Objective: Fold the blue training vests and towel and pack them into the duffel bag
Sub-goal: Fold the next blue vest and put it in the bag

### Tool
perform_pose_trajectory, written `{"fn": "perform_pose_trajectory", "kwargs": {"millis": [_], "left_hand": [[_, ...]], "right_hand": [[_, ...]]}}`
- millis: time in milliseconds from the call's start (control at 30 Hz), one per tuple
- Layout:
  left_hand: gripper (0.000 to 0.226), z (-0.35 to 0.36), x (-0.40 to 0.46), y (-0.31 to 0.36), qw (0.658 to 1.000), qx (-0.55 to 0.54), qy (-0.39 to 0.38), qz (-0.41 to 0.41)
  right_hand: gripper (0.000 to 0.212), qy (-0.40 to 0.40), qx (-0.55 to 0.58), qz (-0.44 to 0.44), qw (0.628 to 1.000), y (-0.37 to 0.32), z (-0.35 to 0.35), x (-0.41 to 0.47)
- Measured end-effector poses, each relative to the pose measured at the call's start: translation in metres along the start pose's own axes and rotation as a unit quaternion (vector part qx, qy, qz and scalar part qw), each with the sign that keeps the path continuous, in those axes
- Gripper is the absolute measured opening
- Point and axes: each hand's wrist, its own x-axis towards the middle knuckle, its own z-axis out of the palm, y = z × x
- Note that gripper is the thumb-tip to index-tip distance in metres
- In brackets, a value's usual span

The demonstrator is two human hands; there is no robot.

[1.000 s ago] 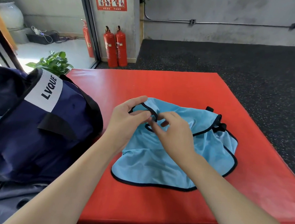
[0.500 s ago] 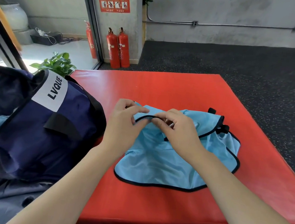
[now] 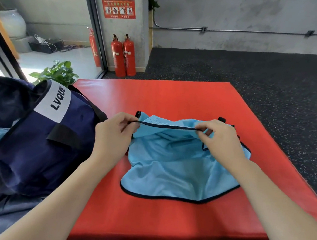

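Both hands pinch the black-trimmed edge of the blue vest (image 3: 178, 167): left hand (image 3: 112, 136) at one end, right hand (image 3: 221, 140) at the other, hem taut between. Vest lies on red mat (image 3: 176, 96), beside duffel bag (image 3: 39, 136). Looks thin, limp, light mesh; grip the trim, it likely holds better than the fabric.

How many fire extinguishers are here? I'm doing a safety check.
3. Two extinguishers stand side by side against the pillar under the red sign; a third stands left of them, behind the glass. Others may be out of view.
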Motion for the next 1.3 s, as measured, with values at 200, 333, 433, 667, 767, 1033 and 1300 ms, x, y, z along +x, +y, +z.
{"fn": "perform_pose_trajectory", "kwargs": {"millis": [200,333,433,667,767,1033,1300], "left_hand": [[0.011,-0.009,-0.010,-0.005,0.999,0.041,0.003,0.022],[0.007,-0.018,-0.017,-0.008,0.999,0.044,0.003,0.019],[0.010,-0.024,-0.024,-0.016,0.996,0.077,-0.016,0.028],[0.023,-0.039,-0.049,-0.029,0.983,0.152,-0.090,0.053],[0.035,-0.044,-0.057,-0.038,0.977,0.179,-0.104,0.052],[0.025,-0.038,-0.080,-0.072,0.930,0.289,-0.195,0.116],[0.010,-0.039,-0.076,-0.080,0.892,0.359,-0.191,0.196]], "right_hand": [[0.023,0.052,-0.038,0.046,0.997,0.033,-0.039,-0.001],[0.021,0.090,-0.049,0.056,0.993,0.042,-0.063,-0.006],[0.021,0.085,-0.045,0.052,0.994,0.044,-0.074,-0.016],[0.023,0.018,-0.017,0.060,0.998,0.043,-0.080,-0.050],[0.029,-0.057,-0.062,0.022,0.996,0.043,-0.079,-0.062],[0.034,-0.237,-0.209,-0.042,0.948,0.069,-0.075,-0.088],[0.039,-0.262,-0.227,-0.048,0.937,0.069,-0.082,-0.106]]}}
